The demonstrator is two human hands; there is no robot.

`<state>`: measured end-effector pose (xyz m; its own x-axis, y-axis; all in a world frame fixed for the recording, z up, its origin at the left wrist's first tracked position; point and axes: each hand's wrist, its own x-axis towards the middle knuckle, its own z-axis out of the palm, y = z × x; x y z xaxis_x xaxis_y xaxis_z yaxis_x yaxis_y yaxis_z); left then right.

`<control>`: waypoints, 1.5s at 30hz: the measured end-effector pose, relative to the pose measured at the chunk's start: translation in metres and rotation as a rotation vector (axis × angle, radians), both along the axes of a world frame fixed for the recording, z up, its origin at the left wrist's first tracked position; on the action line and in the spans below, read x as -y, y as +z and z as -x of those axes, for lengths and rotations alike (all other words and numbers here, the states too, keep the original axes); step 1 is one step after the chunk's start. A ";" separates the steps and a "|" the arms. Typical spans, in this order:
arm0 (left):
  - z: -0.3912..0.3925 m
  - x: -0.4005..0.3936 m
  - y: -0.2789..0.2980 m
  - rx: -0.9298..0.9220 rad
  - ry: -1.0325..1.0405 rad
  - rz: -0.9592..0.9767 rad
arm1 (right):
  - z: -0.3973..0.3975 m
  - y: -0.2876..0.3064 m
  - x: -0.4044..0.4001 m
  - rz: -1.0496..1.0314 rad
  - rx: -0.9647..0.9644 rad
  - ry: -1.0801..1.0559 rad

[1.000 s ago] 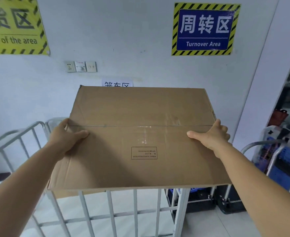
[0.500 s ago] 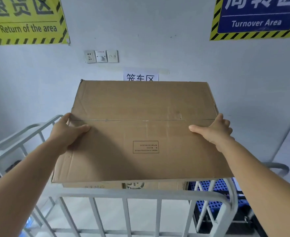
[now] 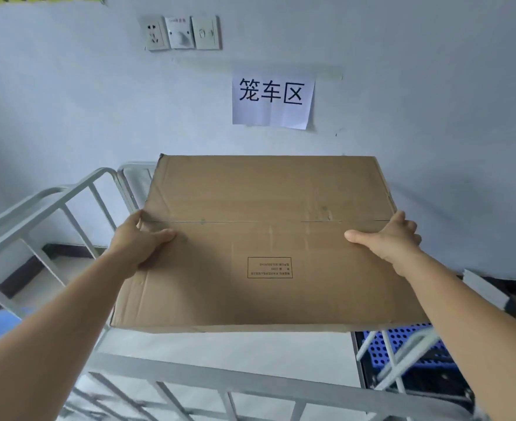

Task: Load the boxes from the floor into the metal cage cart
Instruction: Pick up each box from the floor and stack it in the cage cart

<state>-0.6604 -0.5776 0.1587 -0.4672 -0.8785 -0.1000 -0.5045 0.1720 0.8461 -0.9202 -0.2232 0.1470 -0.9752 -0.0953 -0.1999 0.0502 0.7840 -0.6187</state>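
While the near top rail of the metal cage cart runs below both forearms, pale open floor shows inside the cart just beyond it, under the box. The cardboard box is held flat in the air above that opening, its near edge past the rail. The left hand clamps the box's left side, thumb lying on top; the right hand clamps the right side likewise, so the box spans the gap between them. Left of the left hand rises the cart's side rail. Beyond the box's far edge stands the wall with a paper sign.
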 end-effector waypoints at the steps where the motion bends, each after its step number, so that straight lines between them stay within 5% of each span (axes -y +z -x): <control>1: 0.005 0.004 -0.011 0.009 -0.004 -0.018 | 0.002 -0.008 0.002 -0.025 0.018 -0.007; 20: 0.064 0.030 -0.195 0.357 -0.195 -0.307 | 0.005 -0.173 0.005 -0.303 0.368 -0.158; 45: 0.102 -0.001 -0.418 0.722 -0.184 -0.394 | 0.052 -0.426 -0.019 -0.372 0.625 -0.140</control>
